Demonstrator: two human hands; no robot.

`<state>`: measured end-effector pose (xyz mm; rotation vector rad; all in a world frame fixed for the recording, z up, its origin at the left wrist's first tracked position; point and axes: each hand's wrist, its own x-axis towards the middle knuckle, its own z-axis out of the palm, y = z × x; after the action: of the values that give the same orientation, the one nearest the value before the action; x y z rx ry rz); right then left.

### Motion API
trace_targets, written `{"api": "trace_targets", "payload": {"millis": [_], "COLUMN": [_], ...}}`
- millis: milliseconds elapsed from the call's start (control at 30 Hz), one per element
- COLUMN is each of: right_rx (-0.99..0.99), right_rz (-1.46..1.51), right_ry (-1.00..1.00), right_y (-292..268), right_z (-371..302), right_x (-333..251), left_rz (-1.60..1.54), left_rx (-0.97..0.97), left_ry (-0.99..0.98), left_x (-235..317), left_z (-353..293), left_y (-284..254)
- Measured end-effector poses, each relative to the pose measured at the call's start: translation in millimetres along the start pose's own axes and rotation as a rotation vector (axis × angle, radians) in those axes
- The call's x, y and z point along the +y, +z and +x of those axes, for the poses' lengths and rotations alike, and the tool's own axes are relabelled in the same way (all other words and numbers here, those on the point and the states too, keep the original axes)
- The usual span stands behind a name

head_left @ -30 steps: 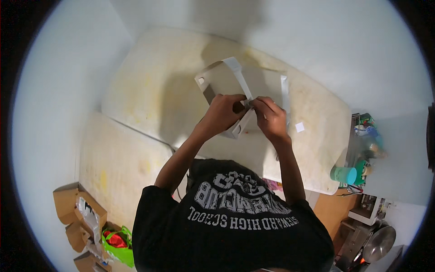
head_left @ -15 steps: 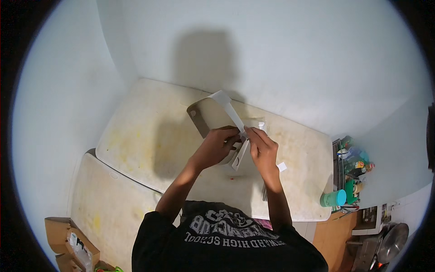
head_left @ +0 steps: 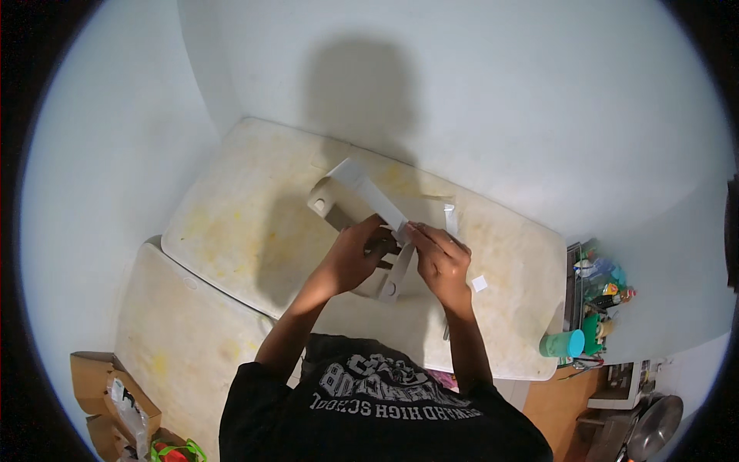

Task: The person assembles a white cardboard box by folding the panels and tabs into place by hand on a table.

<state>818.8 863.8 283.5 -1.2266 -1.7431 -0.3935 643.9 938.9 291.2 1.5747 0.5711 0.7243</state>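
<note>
Pale walls (head_left: pixel 500 100) meeting at a corner above a cream counter (head_left: pixel 219 196)
Yellowish stains mark the counter; a second cream table (head_left: pixel 173 327) adjoins it at lower left, a dark seam between. A broad, soft shadow (head_left: pixel 362 88) falls on the far wall. Orange-brown floor (head_left: pixel 553 408) shows at lower right.

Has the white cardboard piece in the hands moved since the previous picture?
Yes: the white cardboard piece has shifted slightly left, judged against the paper square lying on the table.

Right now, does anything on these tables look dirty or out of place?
Yellowish stains mark the pale tabletop left of the left hand, so it looks dirty. A small white square lies loose beside the right hand.
</note>
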Motion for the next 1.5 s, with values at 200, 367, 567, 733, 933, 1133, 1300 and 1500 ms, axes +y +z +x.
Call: {"api": "trace_targets", "payload": {"millis": [200,367,567,733,933,1133,1300,1500], "right_rx": [0.031,-0.015,-0.082,-0.070,0.019,-0.028,-0.239,-0.154], "right_rz": [-0.014,0.065,0.111,0.154,0.189,0.225,0.555,0.670], "right_ry": [-0.032,0.026,0.000,0.026,-0.086,-0.014,0.200,0.353], "right_y": [3.0,-4.1,-11.6,-19.3,-17.3,-15.1,-11.5,1.9], "right_z": [3.5,0.6,9.5,9.2,15.2,8.3,4.9,-21.0], "right_x": [-4.0,-0.4,-0.4,-4.2,-6.8,-5.5,-10.7,-24.4], "left_rz": [-0.040,0.194,0.415,0.596,0.640,0.663,0.563,0.298], "left_rx": [0.008,-0.033,-0.002,0.073,0.123,0.151,0.138,0.183], "left_ry": [-0.021,0.113,0.393,0.601,0.746,0.754,0.699,0.583], "left_x": [1.1,6.1,2.7,14.2,10.9,12.4,3.2,-11.4], "left_z": [-9.1,-10.6,-10.2,-7.4,-5.6,-5.3,-3.4,-12.3], "left_y": [4.1,-0.9,-8.5,-5.8,-7.3,-6.8,-10.6,-3.7]}}
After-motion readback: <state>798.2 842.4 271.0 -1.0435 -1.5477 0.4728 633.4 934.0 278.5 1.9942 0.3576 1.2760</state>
